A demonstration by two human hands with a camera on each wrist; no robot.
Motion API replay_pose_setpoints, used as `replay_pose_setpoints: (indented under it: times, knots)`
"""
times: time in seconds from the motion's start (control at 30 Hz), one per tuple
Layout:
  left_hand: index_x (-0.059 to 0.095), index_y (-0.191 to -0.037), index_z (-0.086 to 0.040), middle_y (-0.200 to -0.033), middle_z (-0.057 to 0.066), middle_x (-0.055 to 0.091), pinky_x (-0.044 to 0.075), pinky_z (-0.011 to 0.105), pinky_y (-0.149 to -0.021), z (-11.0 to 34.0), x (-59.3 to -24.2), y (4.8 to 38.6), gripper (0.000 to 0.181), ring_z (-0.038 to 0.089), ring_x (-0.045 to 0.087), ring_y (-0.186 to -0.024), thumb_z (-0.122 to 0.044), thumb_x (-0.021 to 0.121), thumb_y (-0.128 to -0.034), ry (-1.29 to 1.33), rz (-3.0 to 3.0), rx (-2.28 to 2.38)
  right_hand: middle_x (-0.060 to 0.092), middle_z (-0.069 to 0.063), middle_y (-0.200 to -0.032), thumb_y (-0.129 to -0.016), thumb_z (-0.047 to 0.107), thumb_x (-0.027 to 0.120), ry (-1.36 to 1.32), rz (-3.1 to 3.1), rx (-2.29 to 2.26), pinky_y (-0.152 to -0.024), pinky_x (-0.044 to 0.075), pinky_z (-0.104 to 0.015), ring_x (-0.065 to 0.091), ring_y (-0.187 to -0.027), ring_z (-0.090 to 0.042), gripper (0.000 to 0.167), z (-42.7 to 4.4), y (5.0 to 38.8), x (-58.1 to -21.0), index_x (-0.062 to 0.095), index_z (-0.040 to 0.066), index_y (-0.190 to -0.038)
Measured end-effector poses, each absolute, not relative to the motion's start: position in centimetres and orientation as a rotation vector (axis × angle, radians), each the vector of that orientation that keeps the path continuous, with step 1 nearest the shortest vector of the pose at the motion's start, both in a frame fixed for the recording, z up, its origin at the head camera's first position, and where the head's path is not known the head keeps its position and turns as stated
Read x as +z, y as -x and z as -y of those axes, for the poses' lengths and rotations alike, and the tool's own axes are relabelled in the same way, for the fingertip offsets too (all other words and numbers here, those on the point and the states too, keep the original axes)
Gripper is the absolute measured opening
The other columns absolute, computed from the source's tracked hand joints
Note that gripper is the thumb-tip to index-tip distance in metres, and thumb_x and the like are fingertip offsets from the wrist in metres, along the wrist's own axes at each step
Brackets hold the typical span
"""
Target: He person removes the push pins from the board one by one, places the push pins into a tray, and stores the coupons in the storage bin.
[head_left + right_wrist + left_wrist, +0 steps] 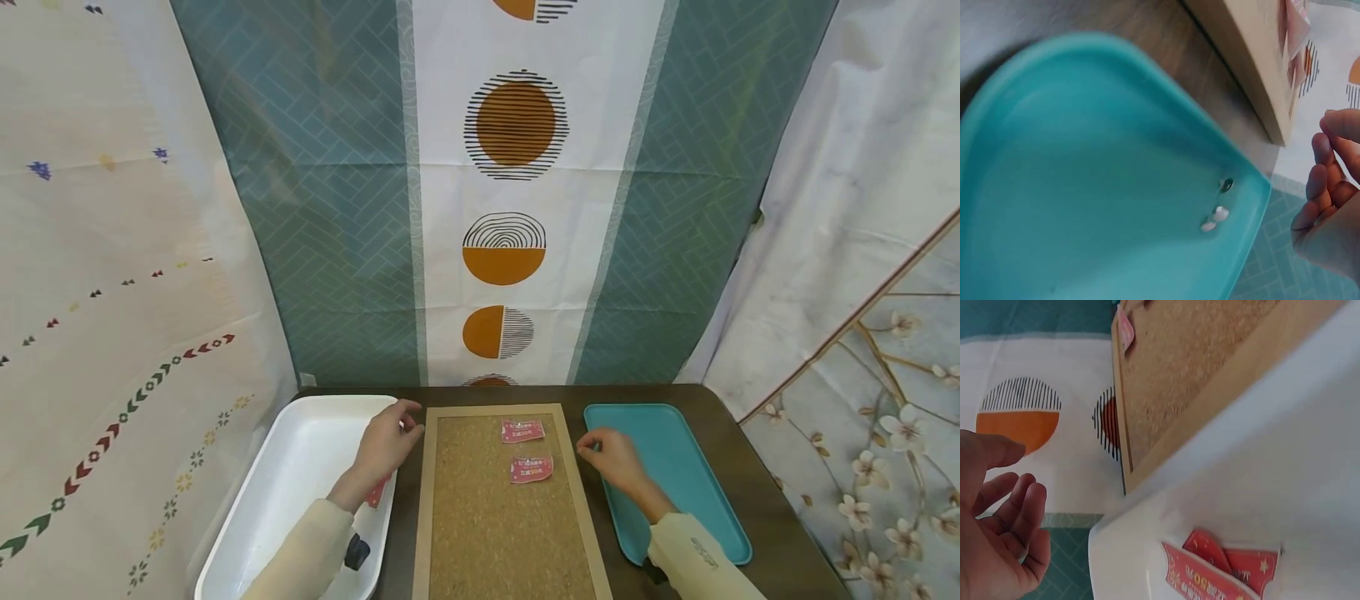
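My left hand [384, 446] is above the far right edge of the white tray [258, 492], fingers loosely bent, thumb apart, holding nothing. Red paper coupons [1213, 575] lie in that tray, partly under my forearm in the head view. My right hand [615, 460] is between the cork board [491, 533] and the teal tray [693, 475]; its thumb and index fingertip [1325, 125] meet, other fingers curled, with nothing visible between them. Two coupons, an upper one [522, 430] and a lower one [532, 470], are on the board's upper right part.
Several small shiny pieces [1220, 213] lie near one end of the teal tray. The dark table [780, 542] shows around the trays and board. A patterned curtain [337, 250] hangs behind the table's far edge, with light fabric at both sides.
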State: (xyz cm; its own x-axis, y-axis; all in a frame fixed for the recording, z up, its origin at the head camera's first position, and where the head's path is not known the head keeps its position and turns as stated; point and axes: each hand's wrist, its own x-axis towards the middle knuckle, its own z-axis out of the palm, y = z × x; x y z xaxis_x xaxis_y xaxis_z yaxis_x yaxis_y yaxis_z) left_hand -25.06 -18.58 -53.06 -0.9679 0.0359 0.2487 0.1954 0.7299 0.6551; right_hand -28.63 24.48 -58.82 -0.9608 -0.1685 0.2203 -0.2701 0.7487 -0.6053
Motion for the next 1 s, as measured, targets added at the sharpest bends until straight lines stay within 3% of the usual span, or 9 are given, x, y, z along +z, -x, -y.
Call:
replay_pose_setpoints:
  times: [0.3, 0.57, 0.8, 1.0]
  knots:
    - [0.069, -0.126, -0.003, -0.088, 0.001, 0.066, 0.046, 0.029, -0.061, 16.2, -53.8, 25.1, 0.034, 0.013, 0.054, -0.071, -0.005, 0.075, -0.0924, 0.201, 2.700, -1.139, 0.074, 0.000, -0.089, -0.090, 0.007, 0.081, -0.425, 2.776, 1.037, -0.073, 0.053, -0.035, 0.063, -0.079, -0.014, 0.006, -22.5, 28.9, -58.5, 0.078, 0.011, -0.087]
    - [0.069, -0.124, -0.003, -0.089, 0.004, 0.067, 0.045, 0.026, -0.056, 14.9, -54.3, 25.1, 0.032, 0.011, 0.055, -0.067, -0.005, 0.074, -0.0922, 0.223, 2.701, -1.196, 0.072, -0.001, -0.092, -0.089, 0.009, 0.083, -0.440, 2.766, 1.071, -0.077, 0.056, -0.037, 0.068, -0.086, -0.020, 0.008, -21.7, 28.8, -58.5, 0.079, 0.004, -0.094]
    - [0.068, -0.124, -0.002, -0.091, 0.005, 0.068, 0.048, 0.026, -0.056, 13.9, -54.5, 25.1, 0.032, 0.011, 0.058, -0.069, -0.004, 0.074, -0.0925, 0.262, 2.715, -1.230, 0.070, 0.000, -0.086, -0.087, 0.000, 0.081, -0.465, 2.733, 1.078, -0.074, 0.054, -0.034, 0.063, -0.080, -0.016, 0.006, -21.1, 28.9, -58.7, 0.080, 0.004, -0.092]
    - [0.068, -0.126, -0.002, -0.092, 0.006, 0.068, 0.049, 0.027, -0.057, 13.2, -54.5, 25.2, 0.033, 0.012, 0.059, -0.070, -0.007, 0.074, -0.0944, 0.265, 2.733, -1.261, 0.068, 0.003, -0.082, -0.087, 0.003, 0.083, -0.483, 2.725, 1.071, -0.068, 0.048, -0.030, 0.055, -0.073, -0.010, 0.003, -20.5, 28.9, -58.8, 0.080, 0.006, -0.087]
